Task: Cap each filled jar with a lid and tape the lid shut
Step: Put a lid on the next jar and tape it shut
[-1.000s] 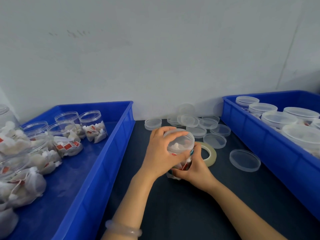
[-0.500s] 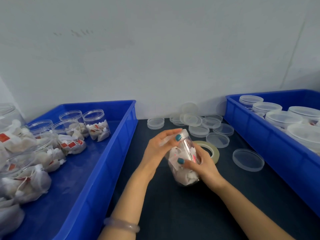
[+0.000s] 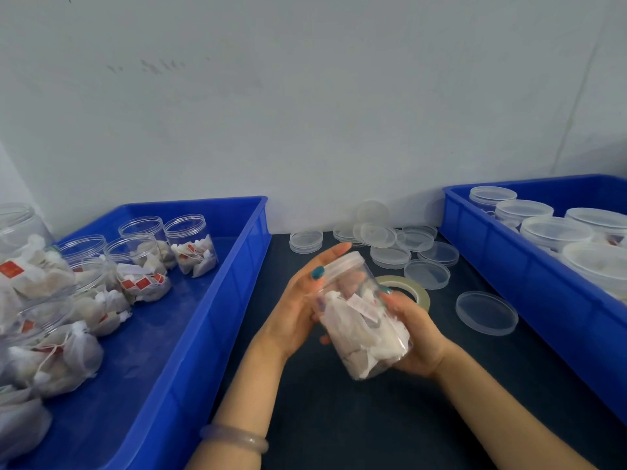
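Observation:
A clear jar (image 3: pixel 363 320) filled with white tea bags is held tilted above the dark table, its clear lid (image 3: pixel 342 264) on top and pointing away from me. My right hand (image 3: pixel 412 330) cups the jar's body from the right and below. My left hand (image 3: pixel 298 300) holds the lid end, thumb on the lid's rim and fingers behind it. A roll of clear tape (image 3: pixel 407 290) lies flat on the table just behind the jar.
A blue bin (image 3: pixel 203 300) on the left holds several open filled jars (image 3: pixel 191 245). A blue bin (image 3: pixel 529 283) on the right holds capped jars (image 3: pixel 522 212). Several loose clear lids (image 3: pixel 390 247) lie at the back, one lid (image 3: pixel 487 312) nearer the right bin.
The jar stood upright with my left hand pressing the lid down; both hands have since lifted and tilted it toward me, lid end away.

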Demonstrator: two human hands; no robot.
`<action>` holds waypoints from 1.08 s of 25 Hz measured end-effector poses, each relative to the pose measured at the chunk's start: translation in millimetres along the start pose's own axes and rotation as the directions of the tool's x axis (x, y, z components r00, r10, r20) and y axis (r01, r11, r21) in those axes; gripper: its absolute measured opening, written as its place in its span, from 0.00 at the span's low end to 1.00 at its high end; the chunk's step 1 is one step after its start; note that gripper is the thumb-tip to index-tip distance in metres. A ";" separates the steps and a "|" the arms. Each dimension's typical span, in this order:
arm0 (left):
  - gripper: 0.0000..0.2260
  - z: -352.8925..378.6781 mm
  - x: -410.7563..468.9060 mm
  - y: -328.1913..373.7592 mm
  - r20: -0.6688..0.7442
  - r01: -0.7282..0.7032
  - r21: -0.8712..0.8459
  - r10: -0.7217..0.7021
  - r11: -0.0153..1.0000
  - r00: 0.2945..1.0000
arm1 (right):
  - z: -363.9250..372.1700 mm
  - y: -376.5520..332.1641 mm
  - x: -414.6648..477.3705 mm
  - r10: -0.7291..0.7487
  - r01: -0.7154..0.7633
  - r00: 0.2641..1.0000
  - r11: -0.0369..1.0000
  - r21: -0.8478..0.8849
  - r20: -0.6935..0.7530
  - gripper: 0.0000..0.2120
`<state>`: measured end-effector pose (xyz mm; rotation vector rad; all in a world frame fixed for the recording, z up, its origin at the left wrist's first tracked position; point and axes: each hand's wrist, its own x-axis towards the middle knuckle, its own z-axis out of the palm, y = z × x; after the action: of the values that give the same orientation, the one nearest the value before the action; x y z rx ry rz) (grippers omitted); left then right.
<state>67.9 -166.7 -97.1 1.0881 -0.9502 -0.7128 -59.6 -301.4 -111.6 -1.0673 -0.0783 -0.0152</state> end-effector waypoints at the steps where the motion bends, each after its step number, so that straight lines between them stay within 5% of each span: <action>1: 0.36 -1.7 1.2 1.5 -0.063 -0.027 -0.019 0.026 0.999 0.998 | -1.9 -7.8 -0.8 -0.012 -0.007 0.994 0.987 -0.162 -0.113 0.21; 2: 0.37 -3.4 3.2 3.7 -0.143 -0.044 -0.005 0.043 0.999 0.989 | -8.1 -14.6 -1.6 -0.074 -0.025 0.969 0.921 -0.389 -0.238 0.19; 5: 0.37 -4.0 8.8 6.9 -0.349 -0.021 0.264 0.116 0.964 0.930 | -38.0 -31.3 -6.0 -0.360 -0.198 0.862 0.409 -0.891 -0.357 0.11; 9: 0.35 1.3 12.0 -5.6 -0.325 -0.013 0.508 0.205 0.861 0.923 | -73.6 -35.8 -15.6 -0.088 -0.394 0.917 -0.047 -0.918 -0.389 0.26; 11: 0.35 2.5 13.0 -10.0 -0.308 -0.012 0.531 0.207 0.847 0.929 | -75.9 -32.4 -13.2 -0.044 -0.368 0.930 -0.143 -0.919 -0.365 0.25; 16: 0.32 6.0 11.0 -9.9 -0.315 -0.009 0.583 0.235 0.813 0.919 | -65.4 -27.6 -10.3 -0.146 -0.356 0.930 -0.127 -0.926 -0.338 0.09; 20: 0.27 9.8 9.5 -8.1 -0.237 -0.114 0.764 0.439 0.636 0.867 | -55.9 -39.1 -17.5 -0.303 -0.199 0.885 0.438 -0.877 -0.352 0.09; 22: 0.22 10.1 10.7 -7.7 -0.195 -0.133 0.852 0.543 0.507 0.817 | -49.2 -43.0 -19.3 -0.371 -0.018 0.876 0.614 -0.789 -0.309 0.06; 24: 0.20 12.4 11.8 -8.2 -0.145 -0.141 0.899 0.587 0.414 0.797 | -38.5 -44.1 -19.7 -0.435 0.122 0.860 0.682 -0.721 -0.265 0.14; 27: 0.21 19.6 12.4 -11.1 -0.072 -0.149 0.937 0.593 0.315 0.802 | -25.0 -41.7 -16.7 -0.520 0.229 0.834 0.627 -0.744 -0.182 0.18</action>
<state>55.4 -188.8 -100.9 1.7792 -1.1784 0.6006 -76.9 -343.8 -88.4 -1.7864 0.0672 -0.7081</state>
